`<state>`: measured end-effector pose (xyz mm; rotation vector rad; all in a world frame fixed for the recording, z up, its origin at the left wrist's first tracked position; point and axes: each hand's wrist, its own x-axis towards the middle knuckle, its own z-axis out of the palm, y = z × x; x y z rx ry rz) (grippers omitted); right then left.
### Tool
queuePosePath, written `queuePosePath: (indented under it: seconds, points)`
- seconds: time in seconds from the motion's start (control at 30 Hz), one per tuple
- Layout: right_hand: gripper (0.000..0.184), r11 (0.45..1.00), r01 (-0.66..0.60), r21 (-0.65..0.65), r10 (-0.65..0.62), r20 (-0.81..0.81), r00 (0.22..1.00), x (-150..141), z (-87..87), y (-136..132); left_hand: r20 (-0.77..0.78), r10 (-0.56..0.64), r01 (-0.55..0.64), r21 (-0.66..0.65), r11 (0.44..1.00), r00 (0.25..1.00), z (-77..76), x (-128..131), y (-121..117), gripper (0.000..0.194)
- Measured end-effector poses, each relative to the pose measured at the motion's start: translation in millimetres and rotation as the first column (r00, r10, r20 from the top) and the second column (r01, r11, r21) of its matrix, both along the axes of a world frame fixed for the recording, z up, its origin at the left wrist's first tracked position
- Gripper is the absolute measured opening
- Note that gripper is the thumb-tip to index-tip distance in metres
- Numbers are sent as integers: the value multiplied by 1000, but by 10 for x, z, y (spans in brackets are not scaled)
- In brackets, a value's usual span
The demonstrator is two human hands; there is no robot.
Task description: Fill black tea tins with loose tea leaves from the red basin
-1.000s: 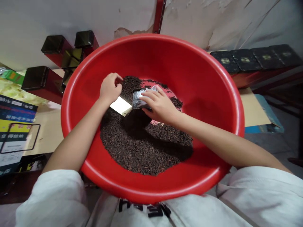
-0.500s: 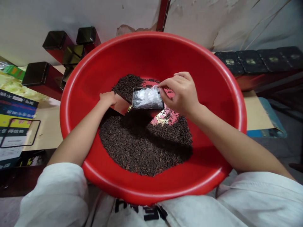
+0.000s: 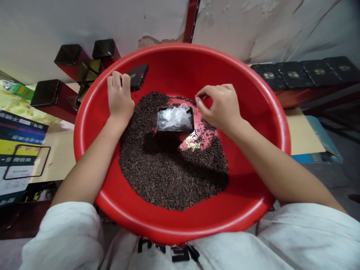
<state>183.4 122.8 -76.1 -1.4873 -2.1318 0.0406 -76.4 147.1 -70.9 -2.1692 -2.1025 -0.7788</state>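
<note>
A wide red basin (image 3: 180, 221) holds a heap of dark loose tea leaves (image 3: 168, 176). Among the leaves stands a tin (image 3: 175, 131) with a dark rim, and a crumpled clear plastic bag (image 3: 177, 117) fills its mouth. My left hand (image 3: 120, 97) is over the basin's left side, its fingers closed at the edge of a black tin lid (image 3: 137, 77); the grip is partly hidden. Just right of the tin hovers my right hand (image 3: 221, 107), apart from the bag. Its fingers are loosely curled, thumb near forefinger, with nothing visible in them.
Several red tins with black tops (image 3: 46, 95) stand left of the basin, beside printed packaging (image 3: 21, 161). A row of black-topped tins (image 3: 294, 75) lines the right side near cardboard (image 3: 302, 135). A wall (image 3: 157, 18) rises behind.
My left hand has moved up and away from the tin, and the black lid now shows beside it. My right hand has let go of the plastic bag and shifted slightly right.
</note>
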Motion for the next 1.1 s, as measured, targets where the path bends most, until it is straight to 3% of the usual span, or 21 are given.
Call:
queuePosePath:
  seconds: [0.07,0.13,0.23,0.33,0.43,0.53,0.6,0.7,0.8,0.9,1.03,1.1]
  points:
    - [30,1000,-5,-27,5,-31,999,24,23,16,57,-115,111,68,991,992,-43,-25,8,15]
    - [59,998,-64,1,64,-76,995,51,67,15,63,-265,257,104,961,962,-94,0,-16,10]
    - [101,965,-251,80,260,-138,956,90,157,-13,70,-503,495,109,862,861,-165,107,-96,14]
    - [109,892,-451,-36,444,-129,887,121,217,-39,134,-627,619,100,779,767,-221,204,-178,20]
    - [100,794,-553,-252,531,-154,833,140,215,-42,214,-589,593,52,804,779,-259,230,-228,20]
    - [95,725,-588,-359,546,-220,808,140,183,-51,260,-520,544,-27,839,814,-280,226,-233,18]
    - [100,743,-543,-390,501,-213,839,122,151,-69,268,-549,583,-64,810,792,-289,235,-207,15]
    - [109,815,-402,-416,389,-120,913,63,62,-83,243,-623,655,-78,751,743,-299,259,-143,12]
    - [110,859,-289,-423,296,-51,954,-2,-73,-51,196,-591,610,-47,791,782,-308,253,-85,15]
    - [108,874,-273,-403,276,-53,960,-30,-195,-1,179,-529,541,-19,841,829,-314,215,-53,34]
    - [106,854,-320,-410,329,-51,943,-37,-280,32,321,-507,539,-14,842,800,-334,234,-69,39]
    - [106,844,-341,-415,354,-50,934,-52,-313,41,386,-457,524,-84,847,801,-361,304,-100,36]
